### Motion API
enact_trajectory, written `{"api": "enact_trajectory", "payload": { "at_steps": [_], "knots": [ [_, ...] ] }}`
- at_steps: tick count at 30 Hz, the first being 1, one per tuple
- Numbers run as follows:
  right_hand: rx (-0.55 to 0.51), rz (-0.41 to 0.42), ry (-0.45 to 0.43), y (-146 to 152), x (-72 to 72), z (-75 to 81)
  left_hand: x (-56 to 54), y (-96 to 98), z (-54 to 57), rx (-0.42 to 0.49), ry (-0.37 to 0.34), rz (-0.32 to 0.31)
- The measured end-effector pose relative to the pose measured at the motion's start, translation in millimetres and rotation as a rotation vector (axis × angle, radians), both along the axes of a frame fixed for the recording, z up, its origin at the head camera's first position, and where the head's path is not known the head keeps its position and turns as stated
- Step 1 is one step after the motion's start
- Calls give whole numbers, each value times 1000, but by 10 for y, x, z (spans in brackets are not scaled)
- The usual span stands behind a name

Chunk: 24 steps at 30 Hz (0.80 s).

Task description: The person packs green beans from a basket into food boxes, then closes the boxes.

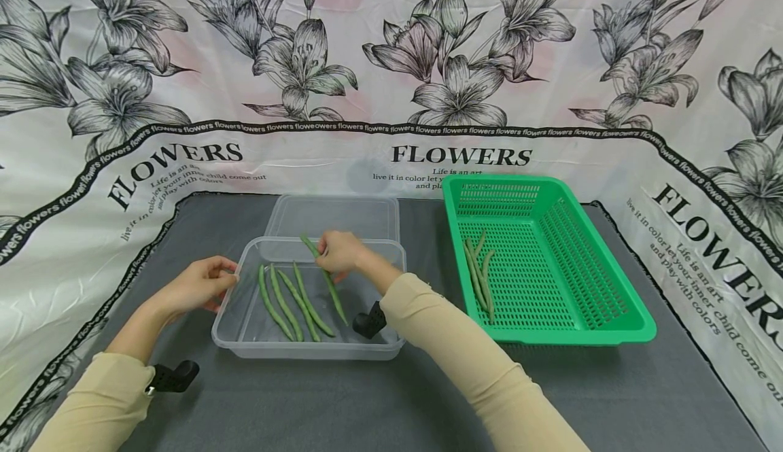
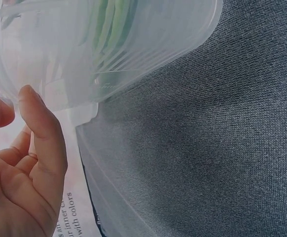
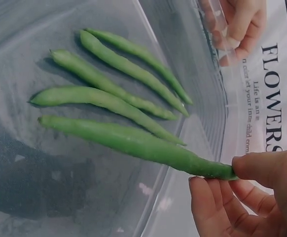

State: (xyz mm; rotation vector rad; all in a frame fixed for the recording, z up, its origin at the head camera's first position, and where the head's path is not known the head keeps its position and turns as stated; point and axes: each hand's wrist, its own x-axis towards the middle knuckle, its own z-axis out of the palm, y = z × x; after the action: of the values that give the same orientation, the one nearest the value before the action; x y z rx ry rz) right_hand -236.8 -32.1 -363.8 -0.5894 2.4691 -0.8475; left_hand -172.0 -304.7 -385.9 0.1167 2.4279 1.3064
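A clear plastic box (image 1: 312, 351) sits on the grey cloth, with several green beans (image 1: 298, 302) lying side by side in it. My right hand (image 1: 342, 253) is over the box and pinches one more green bean (image 3: 119, 140) by one end between thumb and fingers. That bean slants down beside the others; whether its lower end touches the box floor, I cannot tell. At the box's left rim, my left hand (image 1: 194, 285) pinches the edge between thumb (image 2: 0, 114) and index finger.
To the right stands a green slotted basket (image 1: 587, 268), a few green beans (image 1: 479, 279) lying along its left side. A clear lid (image 1: 333, 215) lies behind the box. Flower-printed cloth (image 1: 459, 64) rises at the back and sides.
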Motion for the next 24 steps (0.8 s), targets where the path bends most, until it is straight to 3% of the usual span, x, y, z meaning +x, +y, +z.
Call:
{"api": "enact_trajectory", "payload": {
  "at_steps": [6, 16, 24],
  "knots": [
    [-11, 3, -5, -17, 38, -4, 3, 5, 10, 1, -3, -1],
    [63, 40, 16, -12, 38, 0, -3, 3, 6, -7, 2, -2],
    [107, 59, 137, 91, -39, 48, -4, 0, 0, -15, 1, -2]
  ]
}}
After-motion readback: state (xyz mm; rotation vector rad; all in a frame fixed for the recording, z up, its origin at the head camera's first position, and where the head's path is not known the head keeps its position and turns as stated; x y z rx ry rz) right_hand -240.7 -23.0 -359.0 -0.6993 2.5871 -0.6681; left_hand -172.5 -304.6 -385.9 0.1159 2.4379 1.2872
